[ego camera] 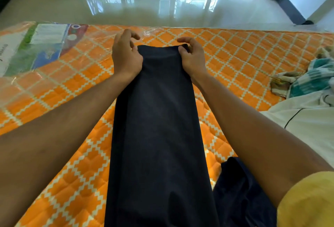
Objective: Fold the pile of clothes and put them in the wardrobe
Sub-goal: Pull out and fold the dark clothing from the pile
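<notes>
Right hand [191,56] pinched the far right corner of the garment [159,127], with cloth bunched between thumb and curled fingers. Left hand [126,54] sat at the far left corner, fingers curled, heel on the edge. Could not tell whether it held cloth or only rested there.

Mattress [244,49], orange and quilted, filled most of the view and carried everything. Garment lay flat on it as a long dark strip. Long axis ran straight away from the person, near end cut off by the bottom of the view. Both arms ran along its sides. So the grip was at the far short edge, and the whole length lay between the hands and the body. Neither hand was nearer: they were level, one per corner.

Pile [314,80] of unfolded clothes sat well to the right, apart from the garment. Second dark cloth [240,190] lay crumpled just beside the near right edge, under the right arm.

Judgement: the next fold would likely go across the long axis, far edge brought back toward the body. Both corners would need to travel together to keep that edge square. Wardrobe was not in view.
</notes>
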